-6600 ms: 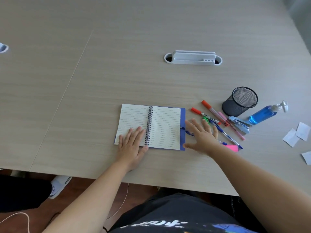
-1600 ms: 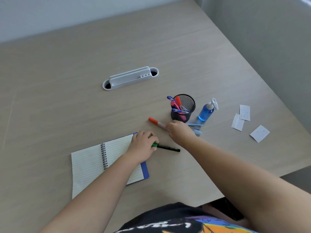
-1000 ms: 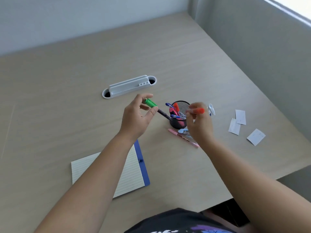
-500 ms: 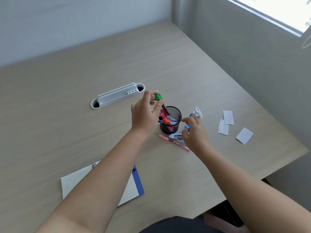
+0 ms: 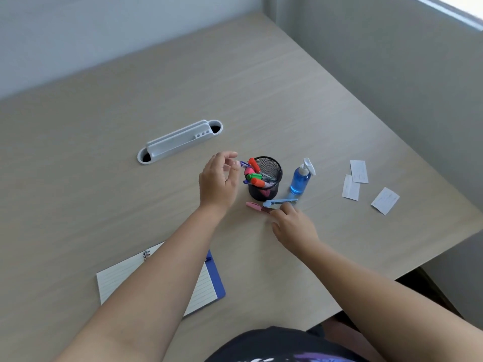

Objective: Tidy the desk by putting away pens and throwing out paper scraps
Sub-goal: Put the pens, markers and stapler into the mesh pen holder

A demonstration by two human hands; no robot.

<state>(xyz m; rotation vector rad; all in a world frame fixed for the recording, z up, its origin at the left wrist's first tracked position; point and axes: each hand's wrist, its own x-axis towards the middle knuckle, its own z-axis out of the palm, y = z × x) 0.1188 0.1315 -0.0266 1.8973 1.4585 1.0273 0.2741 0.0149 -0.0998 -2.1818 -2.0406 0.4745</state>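
A black mesh pen cup point(image 5: 264, 194) stands mid-desk and holds several pens, among them a green marker point(image 5: 254, 176) and an orange one point(image 5: 258, 182). My left hand point(image 5: 218, 178) hovers just left of the cup, fingers apart and holding nothing. A pink pen point(image 5: 254, 206) lies on the desk in front of the cup. My right hand point(image 5: 292, 226) rests on its right end, with the fingers closed over it. Three white paper scraps point(image 5: 358, 171), point(image 5: 350, 188), point(image 5: 385, 200) lie to the right.
A blue sanitizer bottle point(image 5: 300, 178) stands right of the cup, and a light-blue stapler point(image 5: 281, 202) lies in front of it by my right fingers. An open spiral notebook point(image 5: 206, 286) sits under my left forearm. A white cable tray point(image 5: 180, 141) is farther back. The desk edge runs close on the right.
My left hand let the green marker go into the cup and opened. My right hand came down from near the bottle onto the pink pen.
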